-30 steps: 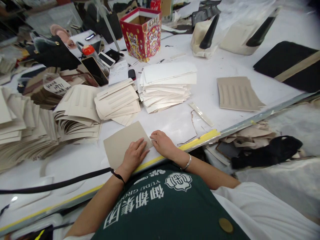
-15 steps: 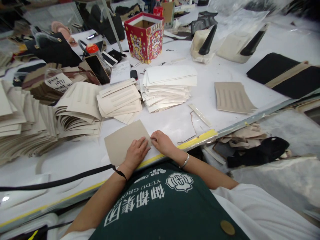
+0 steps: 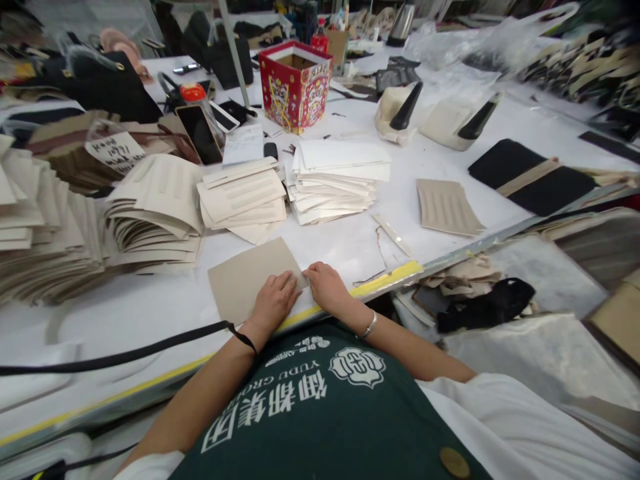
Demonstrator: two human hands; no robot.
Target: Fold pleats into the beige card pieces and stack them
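Note:
A flat greyish-beige panel lies on the white table close to its front edge. My left hand rests on the panel's right part, fingers stretched out and pressing down on it; a black strap runs from that wrist to the left. Beside it, my right hand has its thumb and fingers pinched together at the panel's right edge. Whatever lies between those fingertips, beyond the edge, is too small to make out. To the right is a similar panel with several raised ribs, apart from both hands.
Behind the hands stand stacks of ribbed panels, smaller panels and white sheets. A narrow strip lies right of them. Farther back are a red box, two white jugs with black spouts and a black piece.
The head view has shifted, showing more of the right side of the table. Both hands stay at the panel's right edge with hardly any movement.

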